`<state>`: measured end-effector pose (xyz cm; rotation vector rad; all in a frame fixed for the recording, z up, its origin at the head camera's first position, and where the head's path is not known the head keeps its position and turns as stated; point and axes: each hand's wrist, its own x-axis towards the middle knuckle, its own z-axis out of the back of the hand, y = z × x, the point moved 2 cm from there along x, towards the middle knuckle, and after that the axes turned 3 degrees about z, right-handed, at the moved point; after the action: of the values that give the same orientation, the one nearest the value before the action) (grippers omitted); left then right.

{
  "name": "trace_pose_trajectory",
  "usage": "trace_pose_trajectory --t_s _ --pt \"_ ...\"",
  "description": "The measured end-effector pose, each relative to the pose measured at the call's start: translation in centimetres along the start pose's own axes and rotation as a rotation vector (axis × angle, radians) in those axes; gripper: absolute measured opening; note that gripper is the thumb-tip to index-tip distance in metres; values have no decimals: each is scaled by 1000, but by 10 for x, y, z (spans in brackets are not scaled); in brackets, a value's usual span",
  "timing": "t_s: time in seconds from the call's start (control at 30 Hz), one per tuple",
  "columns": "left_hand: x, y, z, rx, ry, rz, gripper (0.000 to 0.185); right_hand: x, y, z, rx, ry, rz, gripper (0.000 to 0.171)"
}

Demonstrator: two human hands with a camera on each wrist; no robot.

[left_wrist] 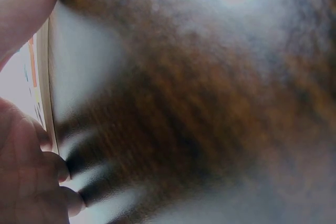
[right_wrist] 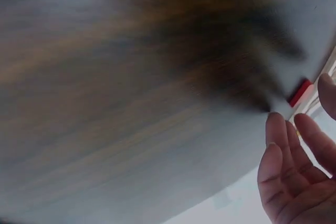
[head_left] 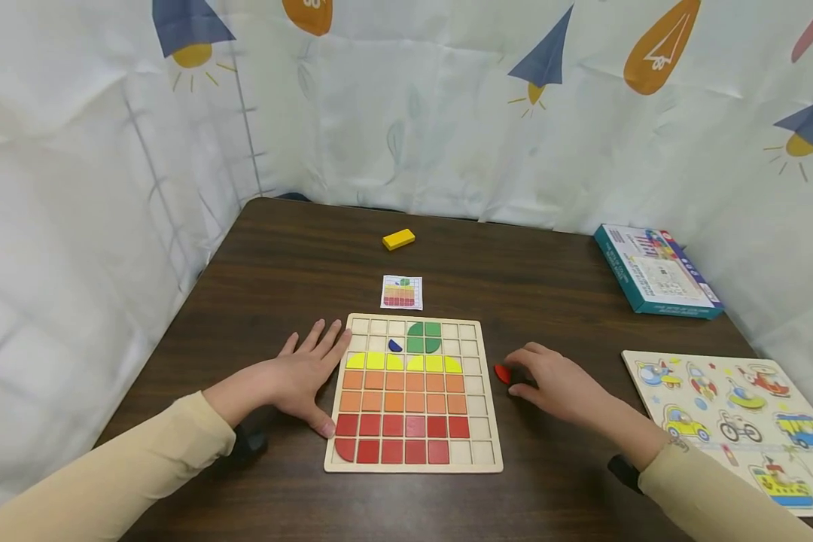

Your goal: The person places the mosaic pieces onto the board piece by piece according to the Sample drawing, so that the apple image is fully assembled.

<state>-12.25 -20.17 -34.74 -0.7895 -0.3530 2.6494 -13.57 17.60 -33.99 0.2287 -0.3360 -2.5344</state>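
This looks like a small play or recording corner set up for children's puzzles rather than a kitchen or workshop. A dark wooden desk (head_left: 528,278) stands boxed in on three sides by a white curtain (head_left: 447,113) printed with paper planes, light bulbs and pencils, hung close around the desk edge. On the desk lie toys only: a wooden mosaic board (head_left: 477,421) with coloured tiles, a small pattern card (head_left: 402,292), a loose yellow block (head_left: 398,239), a vehicle peg puzzle (head_left: 738,421) and a teal game box (head_left: 657,269). No room fittings show beyond the curtain, so the building itself cannot be told.
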Motion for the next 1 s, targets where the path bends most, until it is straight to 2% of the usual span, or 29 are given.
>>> trace_pose_trajectory --t_s 0.17,0.4,0.8,1.0 --pt "0 0 -1 4 -4 -3 146 14 4 -6 -22 6 -11 28" --pt "-1 -1 -1 -2 -7 -10 146 20 3 -9 -15 17 -58 22" --pt "-1 0 -1 0 -8 -9 146 20 0 -10 169 51 -104 21" --pt "0 1 -2 3 -8 -8 146 18 0 -9 182 48 -107 20"
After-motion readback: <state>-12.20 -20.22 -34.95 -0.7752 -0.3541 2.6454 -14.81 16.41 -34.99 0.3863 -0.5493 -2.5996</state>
